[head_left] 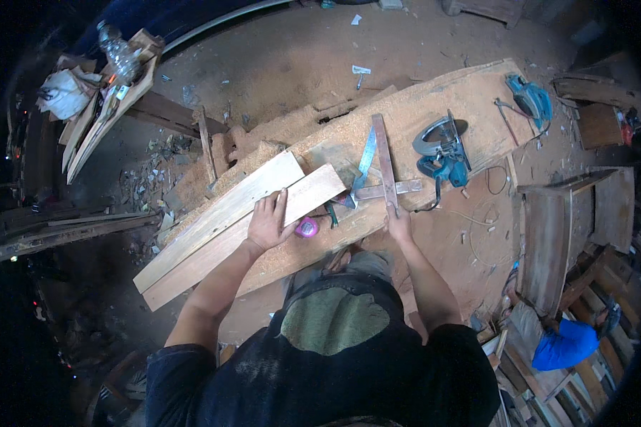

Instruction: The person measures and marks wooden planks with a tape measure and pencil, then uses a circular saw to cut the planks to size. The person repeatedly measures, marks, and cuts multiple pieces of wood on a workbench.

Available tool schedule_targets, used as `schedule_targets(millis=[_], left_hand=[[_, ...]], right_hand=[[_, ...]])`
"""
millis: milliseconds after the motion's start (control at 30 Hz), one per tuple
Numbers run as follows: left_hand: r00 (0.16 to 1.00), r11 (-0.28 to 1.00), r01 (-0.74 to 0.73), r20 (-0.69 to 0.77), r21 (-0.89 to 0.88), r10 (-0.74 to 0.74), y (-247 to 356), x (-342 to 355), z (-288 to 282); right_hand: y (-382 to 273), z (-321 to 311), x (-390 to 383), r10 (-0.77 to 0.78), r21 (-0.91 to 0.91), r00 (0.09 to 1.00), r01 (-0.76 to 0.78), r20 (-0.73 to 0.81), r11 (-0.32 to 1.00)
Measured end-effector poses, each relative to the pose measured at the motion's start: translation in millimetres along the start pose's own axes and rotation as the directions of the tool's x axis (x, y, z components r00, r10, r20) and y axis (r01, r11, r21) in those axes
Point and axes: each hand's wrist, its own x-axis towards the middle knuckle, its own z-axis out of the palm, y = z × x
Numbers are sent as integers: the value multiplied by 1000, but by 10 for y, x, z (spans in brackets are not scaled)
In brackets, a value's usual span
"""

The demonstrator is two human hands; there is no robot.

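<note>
My left hand (268,222) lies on two pale planks, fingers stretched out and thumb apart. The nearer plank (214,262) is under the palm; the farther plank (228,199) lies alongside, by the fingertips. My right hand (399,222) is closed round the near end of a long dark wooden strip (383,153). A shorter dark strip (409,187) crosses it; whether they are joined, I cannot tell. Close by lies a blue, blade-like piece (366,158). A pink tape measure (307,228) sits beside the nearer plank, right of my left hand.
A circular saw (443,158) rests on the sawdust-covered workbench (477,92), with another teal power tool (530,99) at its far right end. Wooden frames (548,231) stand to the right. A person in blue (566,345) is at lower right. Stacked boards with a plastic bottle (120,53) are upper left.
</note>
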Motion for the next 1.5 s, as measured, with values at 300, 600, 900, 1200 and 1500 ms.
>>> schedule_targets(millis=[300,600,900,1200,1500], left_hand=[[1000,998,6,-12,-63,-7,-96,-133,-51],[968,976,169,-165,-135,-190,-538,-1401,-452],[945,948,317,-81,-19,-318,-819,-2162,-1142],[901,720,421,164,-551,-402,-1229,-1791,-2141],[855,573,56,-257,-818,-451,-837,-1843,-3276]], right_hand=[[-1864,454,157,8,636,910,-296,415,713],[-2292,318,-289,-18,742,967,-184,255,645],[-3216,-41,-665,-97,784,988,-35,121,619],[-4604,-661,-726,-308,673,951,216,19,708],[-6858,-1634,-1855,-777,657,598,669,-198,347]])
